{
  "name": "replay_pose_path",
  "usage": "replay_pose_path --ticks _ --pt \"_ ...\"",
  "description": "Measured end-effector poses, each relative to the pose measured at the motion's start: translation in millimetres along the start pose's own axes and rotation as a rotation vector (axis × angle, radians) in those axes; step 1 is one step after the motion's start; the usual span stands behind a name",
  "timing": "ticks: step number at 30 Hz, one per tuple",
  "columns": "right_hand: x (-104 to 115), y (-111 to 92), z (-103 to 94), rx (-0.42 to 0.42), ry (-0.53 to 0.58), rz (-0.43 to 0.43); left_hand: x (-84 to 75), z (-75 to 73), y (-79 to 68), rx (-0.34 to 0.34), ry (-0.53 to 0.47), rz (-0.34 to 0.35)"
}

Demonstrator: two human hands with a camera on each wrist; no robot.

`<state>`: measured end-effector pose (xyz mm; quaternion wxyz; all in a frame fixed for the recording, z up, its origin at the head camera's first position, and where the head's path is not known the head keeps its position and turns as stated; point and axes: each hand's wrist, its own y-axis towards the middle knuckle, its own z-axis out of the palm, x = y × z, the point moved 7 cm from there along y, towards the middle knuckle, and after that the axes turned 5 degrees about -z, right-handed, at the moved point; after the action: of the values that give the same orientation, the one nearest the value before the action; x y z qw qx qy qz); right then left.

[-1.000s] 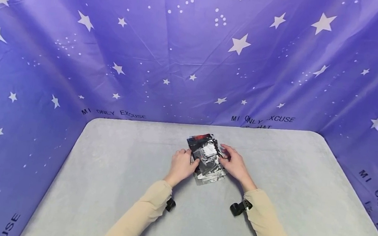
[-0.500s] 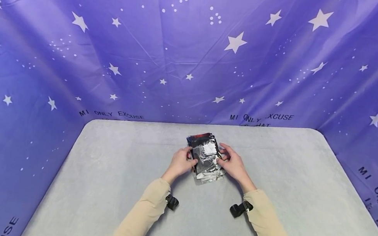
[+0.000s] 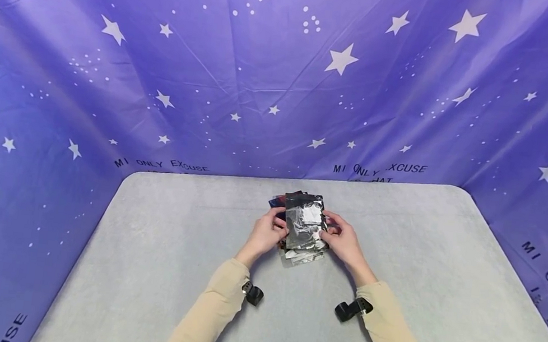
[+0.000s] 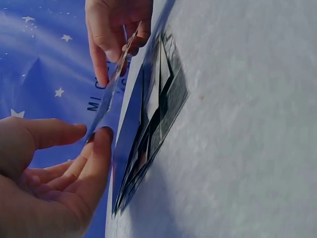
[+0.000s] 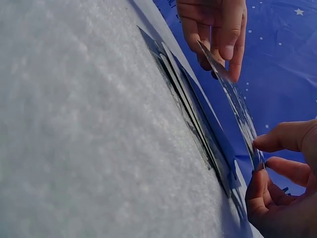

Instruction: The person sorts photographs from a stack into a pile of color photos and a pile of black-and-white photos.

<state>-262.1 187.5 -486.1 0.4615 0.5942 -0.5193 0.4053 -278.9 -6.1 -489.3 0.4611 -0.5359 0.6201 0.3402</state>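
A thin, shiny silver-and-black pouch with a white label-like patch is held by both hands, raised above a stack of similar flat pouches. My left hand pinches its left edge between thumb and fingers. On the opposite edge, my right hand does the same. Both wrist views show the lifted pouch nearly edge-on, with a gap between it and the stack. Red and blue parts of the stack peek out at its far left corner; the raised pouch covers most of the rest.
The stack lies on a pale grey table, toward its far edge. A purple curtain with white stars hangs behind and along both sides. Each wrist wears a black camera on a strap, seen below the beige sleeves.
The top pouch has come up off the stack and shifted slightly right, baring the stack's far left corner. Fingers of both hands have closed onto its side edges.
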Motion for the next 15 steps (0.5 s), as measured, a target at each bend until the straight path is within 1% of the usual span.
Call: replay_pose_path --ticks 3,5,11,15 --pt "-13 1 -4.1 -0.013 0.003 0.000 -0.8 4.6 -0.1 -0.009 -0.087 -0.005" --pt "-17 0 -8.1 -0.026 0.016 -0.004 -1.7 8.2 -0.5 -0.014 -0.150 -0.005" --pt "-15 -6 -21.5 -0.063 0.053 -0.015 -4.8 22.1 -3.9 -0.011 -0.322 0.006" --pt "-17 -13 -29.9 -0.075 0.048 0.007 -14.4 30.8 -13.0 0.002 -0.385 -0.007"
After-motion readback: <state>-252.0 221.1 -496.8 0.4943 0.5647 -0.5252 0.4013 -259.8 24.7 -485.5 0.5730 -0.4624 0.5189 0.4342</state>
